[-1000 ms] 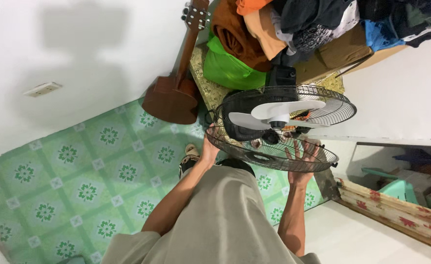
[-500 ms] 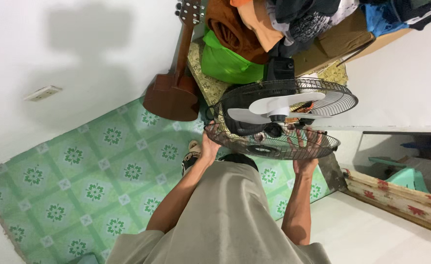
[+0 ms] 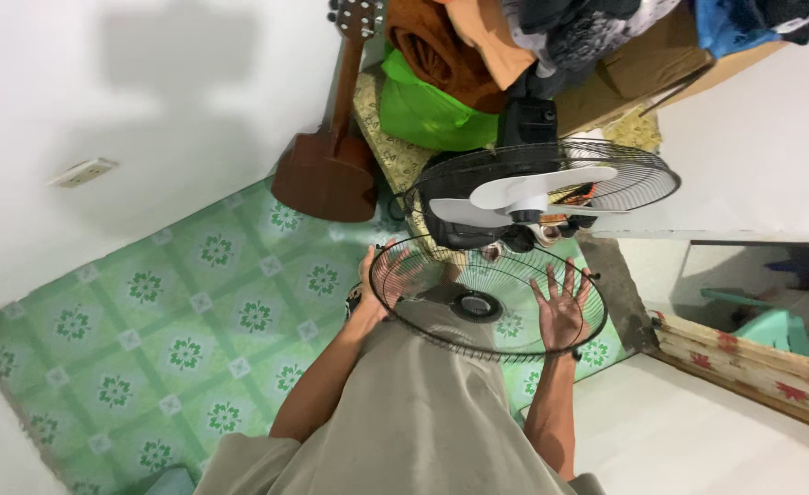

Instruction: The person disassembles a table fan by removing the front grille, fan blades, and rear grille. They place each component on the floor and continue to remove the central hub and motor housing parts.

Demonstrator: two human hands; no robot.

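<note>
The green patterned floor (image 3: pixel 193 321) spreads to the left of the fan (image 3: pixel 542 197), and a brown guitar (image 3: pixel 331 156) leans against the white wall on that same side, with a heap of folded clothes (image 3: pixel 478 55) piled just behind the fan. The fan itself shows its rear wire guard, white blades and dark motor housing. Just in front of it, tipped toward the person, hangs the loose front grille (image 3: pixel 487 298), a round black wire guard with a dark hub at its middle, clear of the fan and held at both edges. The right hand (image 3: pixel 560 312) lies flat against the grille's right rim, fingers (image 3: pixel 571 280) spread wide against the wires. The left hand (image 3: pixel 377 280) cups the left rim; its fingers curl around the edge, though how tightly cannot be told. To handle the grille well, both hands should probably keep even pressure on opposite rims so that the light wire ring stays level and does not snag the blades.
</note>
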